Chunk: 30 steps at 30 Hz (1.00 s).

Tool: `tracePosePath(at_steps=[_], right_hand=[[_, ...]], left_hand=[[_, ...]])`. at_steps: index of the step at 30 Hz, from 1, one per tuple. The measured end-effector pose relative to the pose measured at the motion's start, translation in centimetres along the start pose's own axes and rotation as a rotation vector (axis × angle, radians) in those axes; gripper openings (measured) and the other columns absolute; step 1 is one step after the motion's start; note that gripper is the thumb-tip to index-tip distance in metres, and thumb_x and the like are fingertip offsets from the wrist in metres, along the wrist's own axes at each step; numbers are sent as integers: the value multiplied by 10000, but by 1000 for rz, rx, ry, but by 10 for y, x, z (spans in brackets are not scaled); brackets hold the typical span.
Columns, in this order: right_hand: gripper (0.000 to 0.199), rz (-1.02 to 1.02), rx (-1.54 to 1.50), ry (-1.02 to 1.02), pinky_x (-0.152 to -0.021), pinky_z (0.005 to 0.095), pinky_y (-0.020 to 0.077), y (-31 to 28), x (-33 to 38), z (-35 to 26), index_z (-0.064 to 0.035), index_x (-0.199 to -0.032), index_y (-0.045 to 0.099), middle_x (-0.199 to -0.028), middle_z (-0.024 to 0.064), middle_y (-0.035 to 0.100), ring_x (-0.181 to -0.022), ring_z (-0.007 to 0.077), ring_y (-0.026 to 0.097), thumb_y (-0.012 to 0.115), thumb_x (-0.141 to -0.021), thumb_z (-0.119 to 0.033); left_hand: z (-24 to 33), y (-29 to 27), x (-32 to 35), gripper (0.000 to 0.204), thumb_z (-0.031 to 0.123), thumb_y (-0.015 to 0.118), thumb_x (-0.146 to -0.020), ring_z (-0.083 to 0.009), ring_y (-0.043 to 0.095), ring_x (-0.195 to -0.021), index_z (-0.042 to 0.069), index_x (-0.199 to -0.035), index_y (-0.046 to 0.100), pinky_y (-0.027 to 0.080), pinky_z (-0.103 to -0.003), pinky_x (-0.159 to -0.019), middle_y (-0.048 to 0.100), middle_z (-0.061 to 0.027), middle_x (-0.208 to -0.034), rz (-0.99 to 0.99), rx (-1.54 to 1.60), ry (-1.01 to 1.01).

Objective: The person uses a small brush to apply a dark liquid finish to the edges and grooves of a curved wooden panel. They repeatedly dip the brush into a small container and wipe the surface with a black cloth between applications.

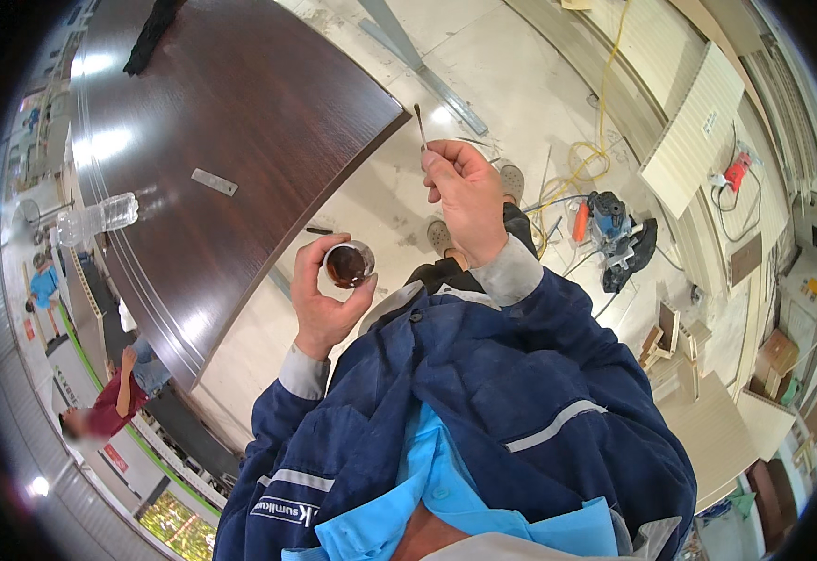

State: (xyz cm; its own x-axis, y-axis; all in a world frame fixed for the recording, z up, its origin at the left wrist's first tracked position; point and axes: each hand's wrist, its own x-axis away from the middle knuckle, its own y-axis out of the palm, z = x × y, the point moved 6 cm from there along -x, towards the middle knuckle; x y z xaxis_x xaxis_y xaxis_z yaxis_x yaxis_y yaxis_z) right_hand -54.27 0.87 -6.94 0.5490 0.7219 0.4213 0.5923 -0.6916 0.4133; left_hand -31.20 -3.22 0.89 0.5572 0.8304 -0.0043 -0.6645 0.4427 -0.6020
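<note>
My left hand (325, 309) is wrapped round a small clear cup (350, 264) with dark brown liquid in it. My right hand (465, 190) pinches a thin stick with a dark tip (419, 122), which points up and away from me. The stick's tip is just off the corner of a dark brown wooden tabletop (268, 103), apart from the cup. Whether the stick is a swab or a small brush is too small to tell.
On the tabletop lie a small metal plate (214, 181), a clear plastic bottle (96, 220) on its side and a black cloth (151, 35). A blue power tool (611, 227) and a yellow cord (588, 161) lie on the floor at right. Another person (121, 397) is at far left.
</note>
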Motion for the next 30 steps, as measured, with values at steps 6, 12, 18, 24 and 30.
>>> tracePosePath(at_steps=[6, 12, 18, 24, 30], right_hand=[[211, 24, 9, -53, -702, 250, 517, 6, 0, 2, 21, -1098, 724, -920, 14, 710, -786, 68, 614, 743, -972, -148], [184, 23, -36, -92, -724, 272, 533, 1, -2, 5, 21, -1073, 719, -905, 18, 716, -792, 91, 626, 739, -958, -121], [169, 45, -26, -89, -714, 281, 536, -8, -7, 14, 23, -1049, 719, -890, 36, 727, -793, 98, 639, 738, -957, -116], [159, -15, -7, -59, -708, 289, 538, -7, -12, 17, 26, -1032, 722, -846, 45, 723, -769, 106, 643, 729, -956, -114], [155, 17, 55, -204, -708, 302, 553, -6, -10, -2, 5, -1036, 728, -891, 73, 710, -777, 141, 676, 748, -943, -116]], left_hand=[[-2, -2, 8, 603, 102, 862, -743, -227, 655, -1124, 73, -1306, 646, 518, -348, -981, 652, -85, -1234, -41, 27, -23], [4, 5, 2, 613, 51, 819, -811, -156, 647, -1134, 31, -1376, 581, 507, -325, -1023, 653, -67, -1308, -117, -70, 13], [12, 19, -8, 621, 56, 853, -758, -200, 670, -1129, 54, -1336, 624, 530, -323, -983, 659, -82, -1255, -110, 21, -33], [20, 30, -21, 635, 55, 851, -763, -172, 672, -1113, 42, -1349, 606, 540, -315, -973, 655, -74, -1279, -147, 4, -33], [20, 31, -26, 634, 52, 848, -751, -193, 667, -1142, 37, -1340, 614, 528, -324, -997, 656, -89, -1277, -142, 21, -64]])
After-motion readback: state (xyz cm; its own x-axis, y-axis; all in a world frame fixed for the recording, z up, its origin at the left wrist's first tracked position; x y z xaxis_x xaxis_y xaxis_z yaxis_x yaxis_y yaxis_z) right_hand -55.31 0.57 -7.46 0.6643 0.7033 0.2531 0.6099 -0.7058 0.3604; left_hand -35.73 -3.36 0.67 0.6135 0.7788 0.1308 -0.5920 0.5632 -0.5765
